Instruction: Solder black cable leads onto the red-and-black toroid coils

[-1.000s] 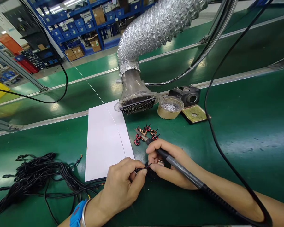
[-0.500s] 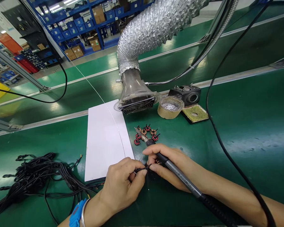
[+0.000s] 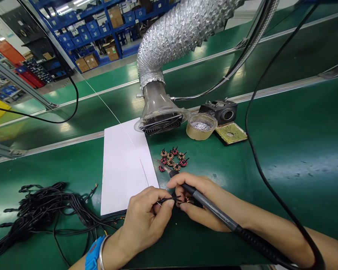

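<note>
My left hand (image 3: 146, 219) pinches the end of a thin black wire (image 3: 169, 200) between thumb and fingers. My right hand (image 3: 201, 200) is closed round a black soldering iron (image 3: 214, 212) that lies across it, tip pointing up-left toward a cluster of small red and copper coils (image 3: 173, 159). The same fingers also hold a small coil (image 3: 188, 199) against the wire end. Both hands meet just above the green bench (image 3: 284, 165).
A white sheet (image 3: 124, 165) lies left of the coils. Behind stand a fume extractor hood (image 3: 160, 120) on a foil duct, a small round tub (image 3: 200, 126) and an iron stand (image 3: 222, 112). A tangle of black cables (image 3: 45, 213) fills the left.
My right hand has drawn the iron slightly back and left, so its tip has left the coil cluster. The left hand keeps its pinch on the wire.
</note>
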The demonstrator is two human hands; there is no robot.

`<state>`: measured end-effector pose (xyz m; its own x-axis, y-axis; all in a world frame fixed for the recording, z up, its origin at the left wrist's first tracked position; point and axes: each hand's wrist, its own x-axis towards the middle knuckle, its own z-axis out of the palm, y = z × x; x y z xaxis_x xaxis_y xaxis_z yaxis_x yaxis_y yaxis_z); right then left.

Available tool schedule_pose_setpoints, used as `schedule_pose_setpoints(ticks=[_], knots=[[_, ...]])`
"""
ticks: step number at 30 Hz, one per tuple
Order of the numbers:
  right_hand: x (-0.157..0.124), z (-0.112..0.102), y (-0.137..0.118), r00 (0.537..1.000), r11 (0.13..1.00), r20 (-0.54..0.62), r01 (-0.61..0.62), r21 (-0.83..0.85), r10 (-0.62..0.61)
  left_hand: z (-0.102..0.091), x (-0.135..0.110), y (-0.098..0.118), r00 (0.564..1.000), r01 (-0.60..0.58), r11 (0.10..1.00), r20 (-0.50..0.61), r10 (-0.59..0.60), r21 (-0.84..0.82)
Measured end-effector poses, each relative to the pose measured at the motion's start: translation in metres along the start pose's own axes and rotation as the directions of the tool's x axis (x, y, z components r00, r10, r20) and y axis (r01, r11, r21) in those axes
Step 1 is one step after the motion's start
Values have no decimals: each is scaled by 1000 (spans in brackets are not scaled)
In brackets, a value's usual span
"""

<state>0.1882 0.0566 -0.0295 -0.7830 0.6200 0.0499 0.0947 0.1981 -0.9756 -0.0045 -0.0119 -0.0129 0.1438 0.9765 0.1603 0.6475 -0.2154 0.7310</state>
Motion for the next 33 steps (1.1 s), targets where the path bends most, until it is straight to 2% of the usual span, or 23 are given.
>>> schedule_pose_setpoints(ticks=[9, 16, 24, 33], knots=[[2, 7, 7, 995, 972, -64, -58, 229, 75, 3, -2, 0, 996, -52, 999, -73, 51, -15], [1, 5, -2, 990, 997, -127, -49, 65, 57, 4, -2, -4, 986, -157, 984, -47, 161, 85], [-2, -7, 2, 997, 997, 34, 74, -13, -74, 0, 0, -1, 977, -193, 973, -63, 202, 122], [-3, -2, 12, 998, 969, 56, 12, 249, -27, -2, -2, 3, 975, -193, 973, -86, 205, 130]])
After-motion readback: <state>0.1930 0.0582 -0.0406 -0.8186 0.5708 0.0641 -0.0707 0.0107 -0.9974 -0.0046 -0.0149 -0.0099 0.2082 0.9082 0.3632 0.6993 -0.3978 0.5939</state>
